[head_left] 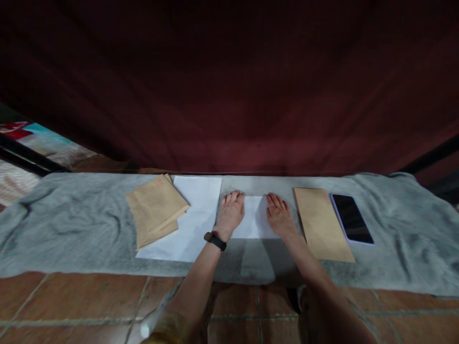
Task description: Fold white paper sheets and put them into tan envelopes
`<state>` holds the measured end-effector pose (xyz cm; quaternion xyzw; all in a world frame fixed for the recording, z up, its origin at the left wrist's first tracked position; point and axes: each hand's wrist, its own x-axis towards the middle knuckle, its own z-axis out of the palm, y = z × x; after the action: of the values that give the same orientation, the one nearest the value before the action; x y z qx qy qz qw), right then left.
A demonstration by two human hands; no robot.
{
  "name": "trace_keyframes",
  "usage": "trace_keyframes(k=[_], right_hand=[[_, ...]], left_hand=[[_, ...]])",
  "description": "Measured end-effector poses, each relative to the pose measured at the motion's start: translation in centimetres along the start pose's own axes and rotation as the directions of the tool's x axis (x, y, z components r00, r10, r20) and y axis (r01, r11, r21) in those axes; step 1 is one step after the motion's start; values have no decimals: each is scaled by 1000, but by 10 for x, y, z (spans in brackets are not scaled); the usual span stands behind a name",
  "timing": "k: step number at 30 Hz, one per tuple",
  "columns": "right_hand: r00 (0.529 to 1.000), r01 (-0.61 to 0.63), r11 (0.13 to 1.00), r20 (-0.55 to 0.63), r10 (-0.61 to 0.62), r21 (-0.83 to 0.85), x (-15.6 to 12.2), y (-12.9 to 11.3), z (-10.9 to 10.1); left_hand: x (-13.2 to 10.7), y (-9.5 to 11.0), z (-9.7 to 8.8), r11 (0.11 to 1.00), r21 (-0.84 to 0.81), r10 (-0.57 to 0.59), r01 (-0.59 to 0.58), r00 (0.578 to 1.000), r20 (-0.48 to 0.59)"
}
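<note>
A white sheet of paper (255, 219), looking folded to a smaller rectangle, lies flat on the grey cloth between my hands. My left hand (232, 209) rests palm down on its left end, with fingers stretched forward. On the right end, my right hand (278, 213) lies flat too, fingertips near the far edge. Neither hand grips anything. Left of my left hand is a larger white sheet (201, 220), partly covered by several brown paper envelopes (158, 203). To the right of my right hand lies a brown envelope or stack of them (322, 224).
A phone (352, 219) with a pale purple case lies beside the right-hand brown envelope. Grey cloth (79, 220) covers the narrow bench-like surface. Behind it hangs a dark red curtain-like fabric (251, 119). Terracotta floor tiles (89, 301) show in front.
</note>
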<state>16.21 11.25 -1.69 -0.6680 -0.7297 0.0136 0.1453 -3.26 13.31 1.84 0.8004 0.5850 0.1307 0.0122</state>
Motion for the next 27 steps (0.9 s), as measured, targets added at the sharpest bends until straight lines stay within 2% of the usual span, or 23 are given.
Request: trace_keyframes(k=[5, 11, 13, 15, 17, 19, 21, 24, 27], right_hand=[[999, 27, 999, 23, -26, -22, -1, 2, -3], [1000, 28, 999, 9, -29, 18, -1, 6, 1], [999, 47, 997, -23, -45, 63, 3, 7, -3], [993, 83, 988, -95, -70, 131, 8, 7, -13], [976, 122, 968, -206, -77, 219, 12, 9, -32], [945, 160, 939, -321, -56, 306, 14, 12, -55], [907, 214, 913, -417, -55, 348, 11, 16, -76], [867, 305, 903, -480, -132, 303, -2, 22, -93], [857, 415, 884, -418, -301, 215, -19, 28, -93]], left_hand=[[0, 0, -4, 1000, 9, -21, 21, 999, 25], [5, -4, -9, 994, -91, -64, 68, 997, 38], [7, -3, -17, 989, -145, -24, 22, 1000, -10], [8, -1, -30, 976, -207, 41, -66, 992, -122], [4, 1, -46, 959, -227, 104, -168, 957, -270], [-4, 2, -61, 951, -174, 169, -257, 898, -406], [-16, 3, -72, 942, -87, 245, -326, 837, -489], [-36, 2, -77, 911, 42, 374, -409, 782, -499], [-53, 0, -71, 878, 99, 469, -469, 798, -377]])
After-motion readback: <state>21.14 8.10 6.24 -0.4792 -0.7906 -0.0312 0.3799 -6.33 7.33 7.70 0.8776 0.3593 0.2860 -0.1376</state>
